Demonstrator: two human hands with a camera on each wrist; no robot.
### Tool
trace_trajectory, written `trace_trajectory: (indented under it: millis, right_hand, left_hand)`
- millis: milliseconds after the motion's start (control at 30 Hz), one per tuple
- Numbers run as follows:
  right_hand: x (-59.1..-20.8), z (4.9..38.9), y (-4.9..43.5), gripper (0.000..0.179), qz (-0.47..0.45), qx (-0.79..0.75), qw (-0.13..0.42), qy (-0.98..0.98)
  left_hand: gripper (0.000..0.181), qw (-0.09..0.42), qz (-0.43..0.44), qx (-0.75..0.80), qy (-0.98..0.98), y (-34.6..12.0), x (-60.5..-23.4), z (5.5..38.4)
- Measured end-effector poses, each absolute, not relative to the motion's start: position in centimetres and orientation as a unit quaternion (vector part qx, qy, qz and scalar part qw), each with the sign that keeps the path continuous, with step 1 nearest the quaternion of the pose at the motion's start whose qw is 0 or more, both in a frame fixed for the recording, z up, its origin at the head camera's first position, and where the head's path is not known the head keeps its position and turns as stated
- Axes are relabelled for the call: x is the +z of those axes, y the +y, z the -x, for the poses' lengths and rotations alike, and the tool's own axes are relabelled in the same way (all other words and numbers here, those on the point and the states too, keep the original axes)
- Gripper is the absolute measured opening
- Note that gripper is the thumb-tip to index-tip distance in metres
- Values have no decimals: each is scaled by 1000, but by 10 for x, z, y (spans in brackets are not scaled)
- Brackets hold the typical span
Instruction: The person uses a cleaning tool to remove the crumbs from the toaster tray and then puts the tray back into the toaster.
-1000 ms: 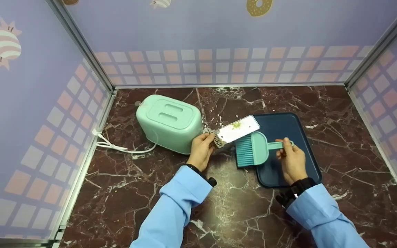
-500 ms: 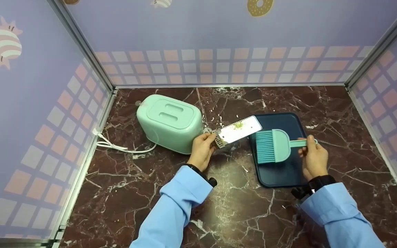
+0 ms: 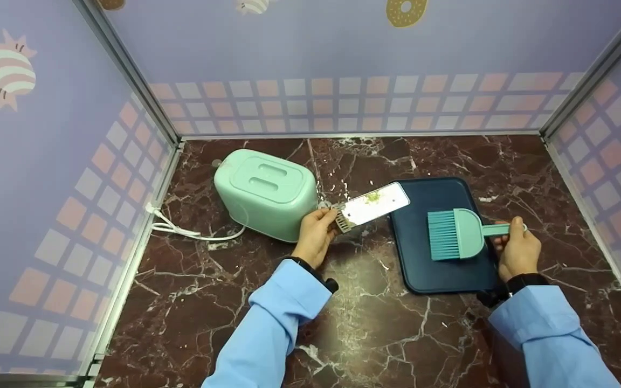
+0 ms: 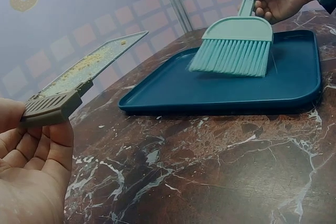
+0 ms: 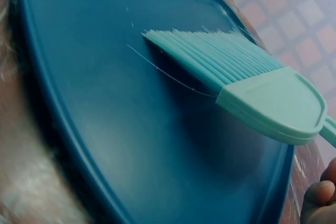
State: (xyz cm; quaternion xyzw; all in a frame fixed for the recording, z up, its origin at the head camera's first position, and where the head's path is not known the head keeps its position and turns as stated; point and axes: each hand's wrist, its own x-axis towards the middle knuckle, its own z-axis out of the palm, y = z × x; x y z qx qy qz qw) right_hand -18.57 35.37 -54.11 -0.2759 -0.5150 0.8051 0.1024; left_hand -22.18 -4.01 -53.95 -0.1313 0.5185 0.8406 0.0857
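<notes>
My left hand (image 3: 316,237) pinches the slotted brown end of a toaster crumb tray (image 3: 375,203), raised off the table beside the toaster (image 3: 264,194). Yellowish crumbs (image 4: 86,66) lie scattered over the crumb tray's flat metal plate. In my right hand (image 3: 519,250) is the handle of a mint-green hand brush (image 3: 469,234). Its teal bristles (image 5: 205,56) point left, over the dark blue serving tray (image 3: 423,269). One long loose bristle sticks out from the brush in the right wrist view.
The toaster's white cord (image 3: 181,231) runs left along the marble-patterned table (image 3: 375,334). Small white bits (image 3: 337,186) lie behind the crumb tray, right of the toaster. Printed panels (image 3: 343,54) wall the table at the back and both sides.
My right hand has drawn the brush rightward, from beside the crumb tray to over the blue serving tray's right part. My left hand and the crumb tray have barely shifted.
</notes>
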Motion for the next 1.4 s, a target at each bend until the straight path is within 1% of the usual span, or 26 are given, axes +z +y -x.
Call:
trace_trajectory:
  millis: [267,433,567,767,967,1033,1233,1400]
  right_hand:
    - [-555,192,369,52,364,741,94,-557]
    - [-557,193,369,55,385,748,79,-535]
    - [-557,194,365,54,398,757,80,-512]
    - [-557,192,358,49,405,779,80,-472]
    - [-558,190,346,51,397,789,70,-464]
    - [-559,190,341,50,392,791,70,-465]
    - [-559,191,329,49,389,767,54,-508]
    - [-554,191,322,46,380,776,41,-501]
  left_hand:
    - [18,84,126,840,521,-42,-537,221]
    - [21,88,133,833,530,-45,-536,220]
    - [18,87,133,835,528,-46,-536,220]
    - [13,89,131,837,524,-47,-534,220]
    - [24,94,138,826,539,-48,-534,219]
    - [25,96,140,824,541,-48,-534,219]
    - [19,97,139,824,541,-50,-534,218]
    - [12,93,135,827,538,-50,-536,218]
